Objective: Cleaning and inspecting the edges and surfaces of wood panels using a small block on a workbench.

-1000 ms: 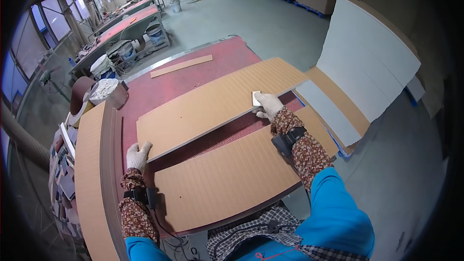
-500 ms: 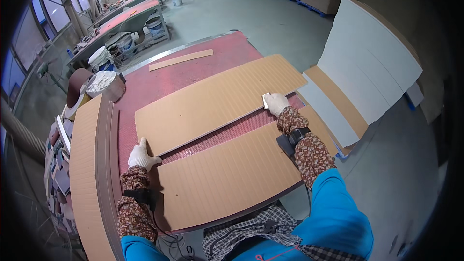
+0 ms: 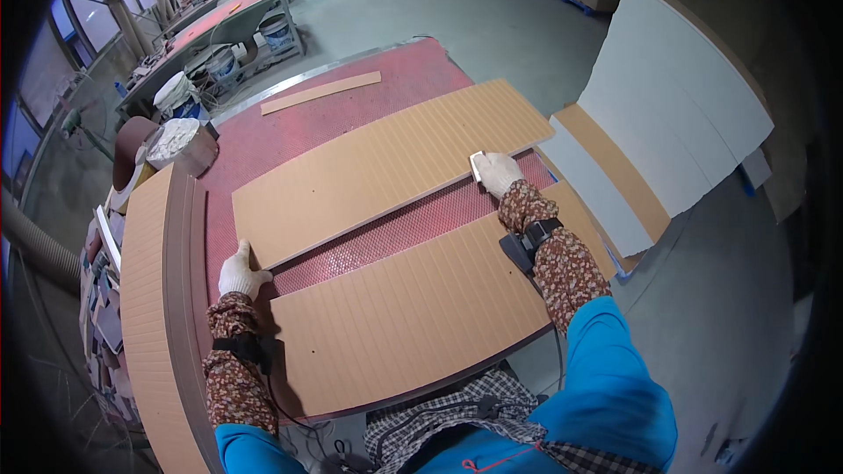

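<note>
A long tan grooved panel lies slanted across the red mesh-topped table. My left hand, in a white knitted glove, rests against its near left corner. The forefinger is stretched along the panel's left end and the thumb spreads out past the corner. My right hand, gloved too, is closed around a small white block at the panel's near edge. Its fingertips are partly hidden. Closer to me lies a second tan grooved panel, with a strip of red mesh between the two.
A stack of panels stands along the left side. On the far part of the table lies a narrow tan strip. Folded cardboard rises at the right. A tub and a heap of scraps are left.
The far panel has shifted slightly left and away from me, and the mesh gap beside the near panel is wider at the left. Both hands moved with it. The view has tilted a little.
</note>
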A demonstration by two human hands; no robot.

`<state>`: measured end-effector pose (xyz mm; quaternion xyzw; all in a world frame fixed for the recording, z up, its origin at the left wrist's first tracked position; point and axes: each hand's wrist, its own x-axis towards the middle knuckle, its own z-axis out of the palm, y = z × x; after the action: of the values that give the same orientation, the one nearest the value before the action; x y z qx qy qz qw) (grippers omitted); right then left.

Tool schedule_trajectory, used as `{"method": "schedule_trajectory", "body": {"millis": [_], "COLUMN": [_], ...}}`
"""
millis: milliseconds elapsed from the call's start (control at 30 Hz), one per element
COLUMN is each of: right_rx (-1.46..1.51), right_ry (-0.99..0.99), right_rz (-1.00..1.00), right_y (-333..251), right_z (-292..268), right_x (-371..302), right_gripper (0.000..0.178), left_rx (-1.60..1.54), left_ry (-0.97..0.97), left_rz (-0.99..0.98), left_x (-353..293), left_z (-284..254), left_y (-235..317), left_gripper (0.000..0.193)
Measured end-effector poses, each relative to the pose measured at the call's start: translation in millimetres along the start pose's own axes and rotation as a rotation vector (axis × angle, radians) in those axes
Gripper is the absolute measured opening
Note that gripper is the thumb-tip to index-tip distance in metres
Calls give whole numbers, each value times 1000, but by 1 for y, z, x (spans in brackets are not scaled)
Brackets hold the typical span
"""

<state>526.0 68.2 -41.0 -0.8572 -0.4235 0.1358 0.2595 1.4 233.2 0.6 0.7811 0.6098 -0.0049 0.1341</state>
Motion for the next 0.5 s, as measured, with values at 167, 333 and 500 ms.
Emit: {"method": "schedule_trajectory", "body": {"millis": [167, 333, 500], "right_rx": [-49, -180, -93], "right_ry": [-86, -24, -33], "right_rz": [3, -135, -15], "right_y": [-3, 9, 3], "right_z": [-2, 6, 7], "right_x": [4, 10, 4], "right_gripper": [66, 67, 67], "left_rx": [4, 16, -12], "left_ry": [0, -46, -5], "left_rz": [-21, -71, -71], "left_x": [-4, -1, -4], "left_z": [-4, -9, -5], "left_y": [2, 10, 2], "left_gripper": [95, 102, 100]}}
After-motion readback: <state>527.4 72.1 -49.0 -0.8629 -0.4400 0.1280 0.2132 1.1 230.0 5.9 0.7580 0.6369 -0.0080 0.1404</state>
